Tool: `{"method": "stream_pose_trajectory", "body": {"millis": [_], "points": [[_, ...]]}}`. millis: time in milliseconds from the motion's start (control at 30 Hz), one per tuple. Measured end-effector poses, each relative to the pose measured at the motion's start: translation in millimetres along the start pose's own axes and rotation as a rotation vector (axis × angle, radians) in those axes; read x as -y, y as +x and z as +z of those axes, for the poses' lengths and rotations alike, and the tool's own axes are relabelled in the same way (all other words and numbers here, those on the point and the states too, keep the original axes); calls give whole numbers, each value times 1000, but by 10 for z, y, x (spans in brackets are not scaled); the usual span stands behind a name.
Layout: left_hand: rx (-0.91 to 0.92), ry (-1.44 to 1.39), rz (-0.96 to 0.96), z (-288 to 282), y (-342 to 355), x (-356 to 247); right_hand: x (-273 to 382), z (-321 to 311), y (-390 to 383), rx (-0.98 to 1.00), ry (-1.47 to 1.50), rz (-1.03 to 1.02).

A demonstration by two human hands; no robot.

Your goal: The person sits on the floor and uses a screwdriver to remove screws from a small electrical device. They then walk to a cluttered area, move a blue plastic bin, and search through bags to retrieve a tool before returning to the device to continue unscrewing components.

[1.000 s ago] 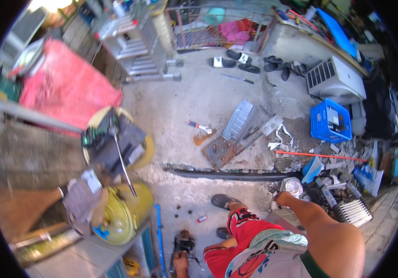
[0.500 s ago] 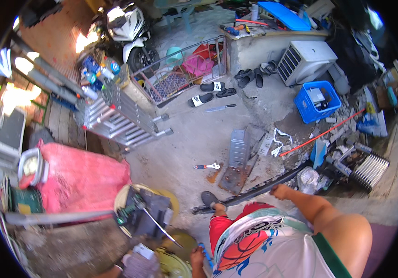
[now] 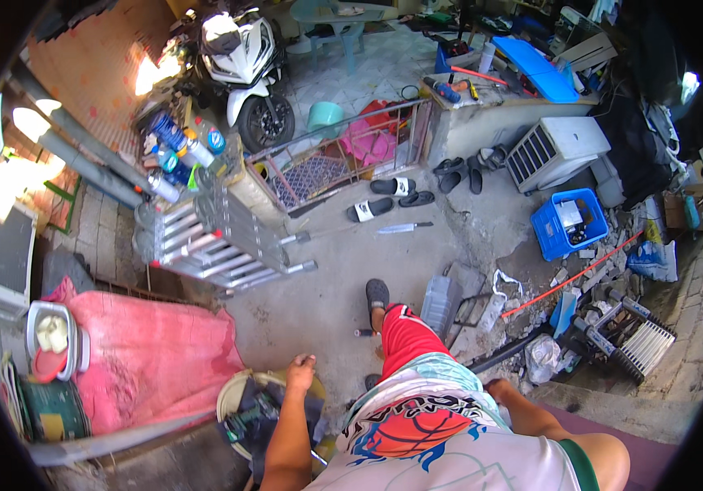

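My left hand (image 3: 301,373) hangs in front of me on the left, fingers curled, with nothing visible in them. Below and beside it is a round tub (image 3: 233,401) with dark flat pieces (image 3: 265,413) in it. My right hand (image 3: 497,388) hangs low at my right side, partly behind my shirt, its fingers unclear. On the concrete, an adjustable wrench (image 3: 362,333) shows only its handle end beside my forward leg. A grey ribbed metal piece (image 3: 441,304) lies just right of that leg. Farther off lies a knife (image 3: 404,228).
A folded aluminium ladder (image 3: 224,237) stands left, near a pink cloth (image 3: 147,352). Slippers (image 3: 380,199) lie before a low metal gate (image 3: 343,159). At right are a blue crate (image 3: 568,225), an orange rod (image 3: 572,276), rubble and a metal frame (image 3: 637,340). A motorcycle (image 3: 245,65) stands beyond.
My left hand has risen and swung forward; my right hand has drawn back toward my side. One leg has stepped forward, covering most of the wrench. The whole view has shifted.
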State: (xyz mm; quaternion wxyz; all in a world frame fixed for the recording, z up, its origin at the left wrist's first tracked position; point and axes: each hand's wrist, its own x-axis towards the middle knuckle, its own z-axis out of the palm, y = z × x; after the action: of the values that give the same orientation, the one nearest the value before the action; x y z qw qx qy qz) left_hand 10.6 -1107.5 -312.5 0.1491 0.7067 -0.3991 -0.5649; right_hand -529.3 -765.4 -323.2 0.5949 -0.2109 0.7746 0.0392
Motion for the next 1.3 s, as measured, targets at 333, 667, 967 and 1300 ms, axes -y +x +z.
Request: {"method": "stream_pose_trajectory", "body": {"millis": [333, 667, 967, 1300], "points": [[-45, 107, -24, -247, 1498, -914, 2702, -2148, 1810, -89, -1235, -468], [-364, 251, 444, -307, 3810, -3471, 7001, -4185, 683, -359, 427, -584], [-305, 515, 506, -514, 6049, -5193, 6814, -4671, 447, -657, 496, -124], [86, 909, 411, -460, 6476, -5494, 5930, -4354, 278, -621, 614, 376]]}}
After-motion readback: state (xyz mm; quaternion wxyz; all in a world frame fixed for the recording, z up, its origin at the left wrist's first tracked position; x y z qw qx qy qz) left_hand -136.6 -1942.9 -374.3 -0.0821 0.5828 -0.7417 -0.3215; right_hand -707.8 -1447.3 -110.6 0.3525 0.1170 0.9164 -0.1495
